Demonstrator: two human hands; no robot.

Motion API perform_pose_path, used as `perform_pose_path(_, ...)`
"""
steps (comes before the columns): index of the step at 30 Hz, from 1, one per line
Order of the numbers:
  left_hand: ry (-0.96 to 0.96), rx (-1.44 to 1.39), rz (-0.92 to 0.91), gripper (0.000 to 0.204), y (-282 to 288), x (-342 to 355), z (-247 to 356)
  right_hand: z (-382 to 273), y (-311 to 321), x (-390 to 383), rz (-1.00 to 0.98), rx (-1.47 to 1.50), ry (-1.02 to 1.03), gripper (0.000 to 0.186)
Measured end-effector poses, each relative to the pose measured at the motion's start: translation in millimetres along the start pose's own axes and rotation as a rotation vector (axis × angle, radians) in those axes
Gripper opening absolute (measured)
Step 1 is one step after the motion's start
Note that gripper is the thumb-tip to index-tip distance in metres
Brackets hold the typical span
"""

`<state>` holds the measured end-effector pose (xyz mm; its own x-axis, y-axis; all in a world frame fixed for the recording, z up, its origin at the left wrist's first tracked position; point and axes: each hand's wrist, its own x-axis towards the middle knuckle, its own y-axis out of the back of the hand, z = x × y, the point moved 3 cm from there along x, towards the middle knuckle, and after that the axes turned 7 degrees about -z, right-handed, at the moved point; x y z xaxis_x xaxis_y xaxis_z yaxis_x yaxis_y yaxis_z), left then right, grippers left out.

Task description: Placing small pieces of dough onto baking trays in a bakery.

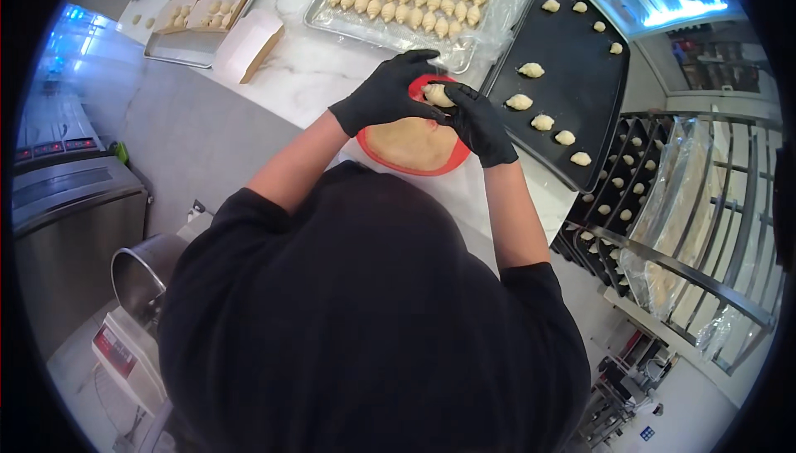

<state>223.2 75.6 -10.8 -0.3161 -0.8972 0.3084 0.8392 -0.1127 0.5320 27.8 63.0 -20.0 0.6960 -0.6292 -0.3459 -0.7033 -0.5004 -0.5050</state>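
Note:
Both my hands wear black gloves and are over a red-rimmed bowl (454, 155) filled with a pale tan, crumb-like layer. My right hand (482, 125) has its fingers closed on a small unbaked croissant (438, 95), pale and ridged. Curved around the other side, my left hand (385, 96) keeps its fingers and thumb apart. The left thumb lies just below the croissant; whether it touches is hard to tell. To the right, a black baking tray (572, 55) carries several pale-coated croissants, spaced out. Beyond the bowl, a plastic-lined tray (319, 18) holds rows of uncoated ones.
A marble worktop (290, 80) runs under the trays. At the far left are a white carton (246, 43) and a tray of dough balls (220, 5). A rack (730, 287) with loaded trays stands right. Lower left are a steel mixing bowl (137, 275) and a scale (120, 353).

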Motion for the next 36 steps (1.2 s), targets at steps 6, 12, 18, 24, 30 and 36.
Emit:
perform_pose_path(6, 0.111, -0.031, 0.075, 0.04, 5.2, -29.5, -39.3, 69.2, 19.5, 28.5, 0.267, -0.859, 0.135, 0.032)
perform_pose_path(12, 0.215, -0.101, 0.138, 0.031, 4.4, -51.3, -45.4, 84.0, 7.5, 38.6, 0.24, -1.372, 0.187, 0.031)
perform_pose_path(18, 0.209, -0.044, 0.213, 0.028, 10.0, -63.1, -47.6, 87.2, 8.8, 17.3, 0.081, -1.19, 0.284, 0.029)
perform_pose_path(24, 0.162, -0.005, 0.243, 0.026, 10.7, -65.7, -46.2, 78.3, -7.8, 10.2, 0.135, -1.579, 0.273, 0.029)
perform_pose_path(30, 0.16, 0.002, 0.219, 0.026, 6.3, -62.0, -49.7, 82.6, -5.8, 29.0, 0.058, -1.624, 0.411, 0.028)
perform_pose_path(36, 0.157, -0.002, 0.208, 0.026, 7.2, -63.3, -51.7, 77.7, 4.3, 13.4, 0.152, -1.416, 0.173, 0.02)
